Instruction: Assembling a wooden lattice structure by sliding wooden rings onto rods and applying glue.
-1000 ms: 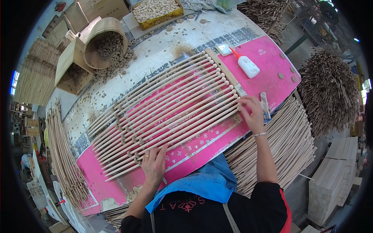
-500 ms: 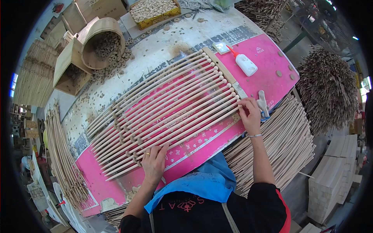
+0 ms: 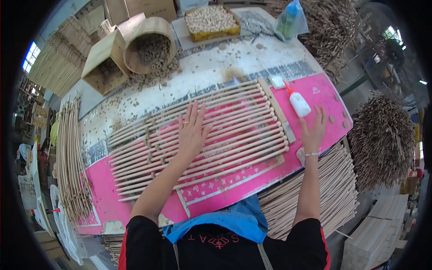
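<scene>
A row of thin wooden rods [image 3: 234, 139] lies side by side across the pink-covered part of the table. Round ball ends [image 3: 284, 138] line up at their right, by a flat wooden strip [image 3: 273, 101]. Small wooden rings [image 3: 148, 139] sit on the rods toward the left. My left hand [image 3: 192, 130] lies flat over the middle of the rods, fingers stretched out. Fingers spread, my right hand [image 3: 313, 130] is just below a white squeeze bottle [image 3: 299, 104] with a red nozzle, holding nothing.
Wooden rings spill from a round wooden tub [image 3: 168, 31] beside a wooden box [image 3: 92, 63] at the far left. A yellow tray [image 3: 216, 35] holds wooden balls. Bundled rods [image 3: 69, 157] stand left; more rods [image 3: 301, 193] lie by the near right edge. A fan [image 3: 378, 49] stands far right.
My left hand has left the near rod and moved away from me over the row. My right hand has let go of the ball end and moved right toward the bottle, opening.
</scene>
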`<state>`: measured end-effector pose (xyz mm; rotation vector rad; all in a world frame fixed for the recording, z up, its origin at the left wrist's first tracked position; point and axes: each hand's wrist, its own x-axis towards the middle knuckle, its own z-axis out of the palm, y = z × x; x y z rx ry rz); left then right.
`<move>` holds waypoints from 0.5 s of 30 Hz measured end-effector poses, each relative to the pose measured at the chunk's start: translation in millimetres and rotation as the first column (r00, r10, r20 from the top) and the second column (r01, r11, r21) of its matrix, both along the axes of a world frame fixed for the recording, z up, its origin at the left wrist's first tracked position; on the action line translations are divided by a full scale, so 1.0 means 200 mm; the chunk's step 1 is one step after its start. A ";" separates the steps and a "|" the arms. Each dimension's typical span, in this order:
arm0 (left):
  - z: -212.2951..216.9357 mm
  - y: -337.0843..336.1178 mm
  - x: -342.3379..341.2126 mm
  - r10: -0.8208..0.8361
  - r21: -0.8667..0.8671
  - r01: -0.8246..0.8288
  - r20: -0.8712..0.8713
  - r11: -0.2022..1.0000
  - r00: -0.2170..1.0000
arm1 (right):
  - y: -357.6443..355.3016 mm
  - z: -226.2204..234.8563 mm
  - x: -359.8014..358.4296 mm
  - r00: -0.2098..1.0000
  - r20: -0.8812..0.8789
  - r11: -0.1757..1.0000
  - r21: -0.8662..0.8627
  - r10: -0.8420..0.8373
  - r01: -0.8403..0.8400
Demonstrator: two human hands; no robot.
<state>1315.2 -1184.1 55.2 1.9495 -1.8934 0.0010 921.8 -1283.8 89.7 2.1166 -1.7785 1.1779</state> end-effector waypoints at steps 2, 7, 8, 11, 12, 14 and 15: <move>-0.05 -0.15 0.01 -0.010 -0.039 0.011 0.021 0.999 1.000 | -0.18 -0.05 -0.06 0.998 0.056 0.990 0.138 -0.020 0.012; -0.13 -0.36 0.07 0.056 0.035 -0.057 0.033 0.998 0.998 | -0.38 -0.27 -0.13 0.986 0.156 0.939 0.326 0.062 -0.110; -0.15 -0.37 0.08 0.056 0.024 -0.058 0.077 0.998 0.995 | -0.39 -0.29 -0.14 0.984 0.168 0.940 0.321 0.065 -0.117; -0.17 -0.38 0.09 0.059 0.009 -0.061 0.142 0.998 0.988 | -0.39 -0.29 -0.12 0.989 0.146 0.953 0.297 0.013 -0.057; -0.18 -0.37 0.09 0.056 -0.004 -0.056 0.145 0.998 0.988 | -0.39 -0.27 -0.10 0.987 0.151 0.956 0.280 0.050 -0.091; -0.18 -0.37 0.09 0.067 -0.026 -0.064 0.148 0.998 0.987 | -0.39 -0.20 -0.05 0.744 0.664 0.893 0.375 -0.070 -0.250; -0.18 -0.36 0.08 0.067 -0.044 -0.061 0.154 0.997 0.986 | -0.38 -0.16 -0.02 0.696 0.718 0.894 0.299 0.019 -0.333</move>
